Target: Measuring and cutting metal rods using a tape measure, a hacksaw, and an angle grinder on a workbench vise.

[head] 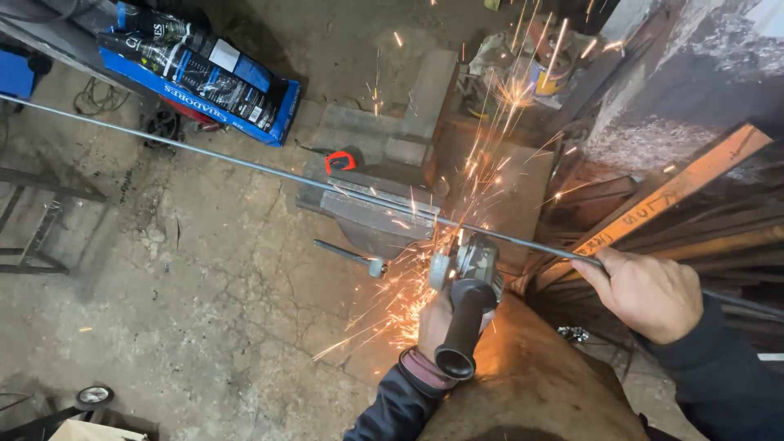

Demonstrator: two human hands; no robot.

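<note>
A long thin steel rod [204, 155] runs from the far left across a bench vise [376, 216] to the right. My left hand [437, 327] grips an angle grinder [465, 269] with a black side handle [460, 339], its disc touching the rod just right of the vise jaws. Orange sparks [490, 131] spray upward and down toward the floor. My right hand [645, 294] is closed around the rod to the right of the cut point.
A blue box of bottles [204, 77] lies on the concrete floor at upper left. Metal frames [37, 229] stand at the left. Rusty steel bars [678, 196] lean at the right. A small wheel [94, 396] sits at lower left.
</note>
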